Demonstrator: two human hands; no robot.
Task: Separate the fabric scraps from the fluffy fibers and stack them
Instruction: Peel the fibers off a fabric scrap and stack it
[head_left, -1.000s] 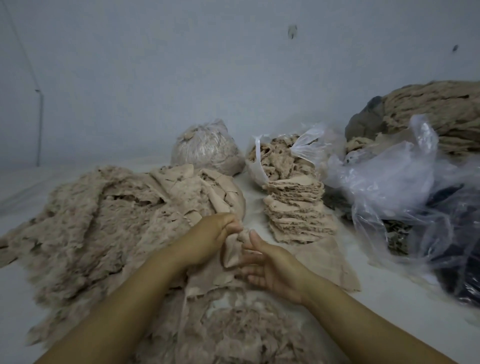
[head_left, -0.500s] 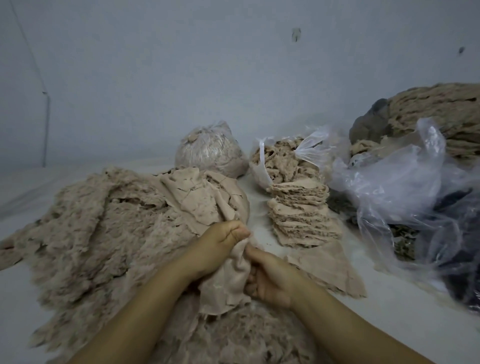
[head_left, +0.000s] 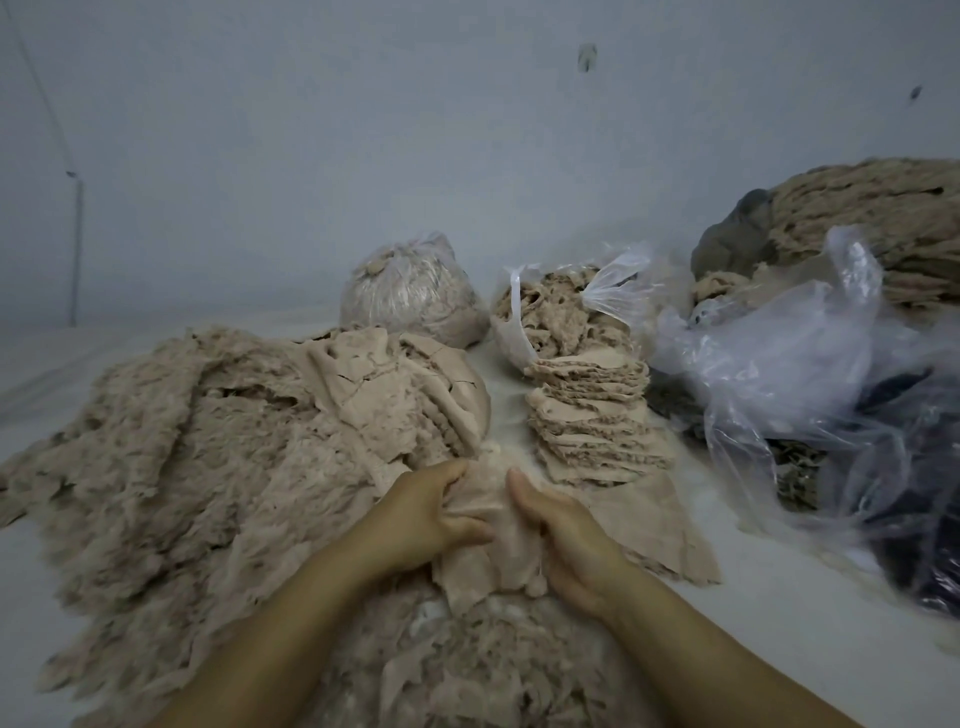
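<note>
Both hands, left (head_left: 421, 519) and right (head_left: 566, 540), gripped one beige fabric scrap (head_left: 491, 551) with curled fingers beside the stack (head_left: 592, 421).

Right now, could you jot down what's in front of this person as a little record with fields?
left hand: grips the fabric scrap
right hand: holds the same scrap's other side
fluffy pile: spread at left, under the forearms
scrap stack: neat, beyond the right hand
flat piece: lies at the stack's foot
tied bag: clear, stuffed, behind the pile
open bag: holds fluffy material, behind the stack
loose plastic: crumpled at right
</note>
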